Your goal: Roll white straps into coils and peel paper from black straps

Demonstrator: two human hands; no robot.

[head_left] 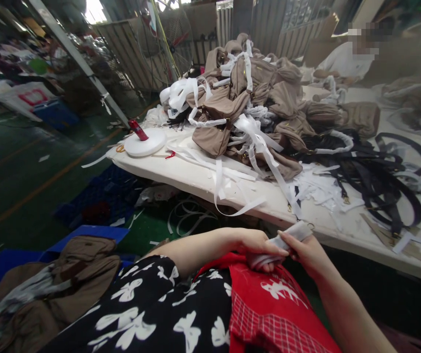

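Observation:
My left hand [260, 247] and my right hand [308, 250] meet low in front of me, just under the white table's edge [203, 184]. Both are closed on a folded white strap piece [287, 238] with a small metal ring at its far end. The hands rest above a red apron [272, 304] on my lap. A large heap of tan bags [254, 93] wrapped in white paper strips lies on the table beyond the hands.
Black straps [383, 176] lie tangled on the table at right. A white tape roll [144, 142] with a red-handled tool sits at the table's left corner. Tan bags [70, 279] fill a blue crate at lower left. Another person [346, 59] sits at the far right.

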